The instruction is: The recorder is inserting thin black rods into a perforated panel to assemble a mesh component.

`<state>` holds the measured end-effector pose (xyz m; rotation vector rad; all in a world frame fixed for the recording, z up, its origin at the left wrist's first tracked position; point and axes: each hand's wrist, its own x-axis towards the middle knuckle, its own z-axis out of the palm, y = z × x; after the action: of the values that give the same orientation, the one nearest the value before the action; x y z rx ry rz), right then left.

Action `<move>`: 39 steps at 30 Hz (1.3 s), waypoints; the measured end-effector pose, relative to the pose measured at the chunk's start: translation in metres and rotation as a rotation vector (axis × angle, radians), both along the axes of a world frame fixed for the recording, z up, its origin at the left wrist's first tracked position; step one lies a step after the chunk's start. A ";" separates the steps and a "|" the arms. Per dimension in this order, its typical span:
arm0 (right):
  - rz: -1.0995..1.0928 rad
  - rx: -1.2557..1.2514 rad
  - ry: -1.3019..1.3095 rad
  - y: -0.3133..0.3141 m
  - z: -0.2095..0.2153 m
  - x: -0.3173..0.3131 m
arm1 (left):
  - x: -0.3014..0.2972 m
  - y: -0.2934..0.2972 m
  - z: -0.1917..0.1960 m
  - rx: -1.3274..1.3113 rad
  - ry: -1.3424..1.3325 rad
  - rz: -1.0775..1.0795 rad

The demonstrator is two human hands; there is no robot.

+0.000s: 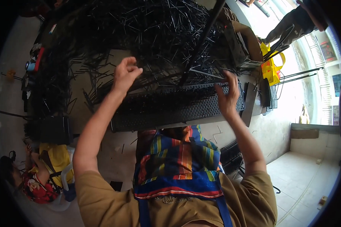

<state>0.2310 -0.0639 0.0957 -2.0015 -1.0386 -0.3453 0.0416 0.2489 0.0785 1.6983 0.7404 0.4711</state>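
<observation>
My left hand is raised over the left end of a black perforated tray. Its fingers curl loosely, with a gap between thumb and forefinger, and I see nothing in them. Above the tray's right end is my right hand, thumb and fingers apart. A thin grey rod runs from a dark upright post toward its fingertips; whether they touch cannot be told. Small dark pieces lie in a dense band along the tray. Beyond it rises a large heap of thin black sticks.
A cardboard box stands at the table's right, next to a yellow bag. At the lower left a seated person is near a yellow cloth. Another person is at the upper right. Loose sticks lie on the floor.
</observation>
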 end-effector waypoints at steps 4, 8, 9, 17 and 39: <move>-0.178 -0.191 0.390 0.041 -0.041 0.113 | 0.059 0.048 -0.069 0.390 0.220 0.030; -0.301 -0.420 0.542 0.079 -0.102 0.202 | 0.104 0.041 -0.078 0.694 0.111 -0.081; -0.324 -0.430 0.514 0.085 -0.118 0.218 | 0.117 0.034 -0.072 0.688 0.105 -0.076; -0.252 -0.558 -0.057 0.067 -0.191 0.304 | 0.244 -0.014 -0.030 0.661 0.066 -0.440; 0.378 -0.843 0.776 0.213 -0.076 0.093 | 0.085 0.033 -0.030 1.050 -0.008 -0.259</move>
<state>0.3242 0.1492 0.0198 -2.2285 -1.0745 1.1605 0.1262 0.2821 0.0487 2.7132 0.2255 0.7505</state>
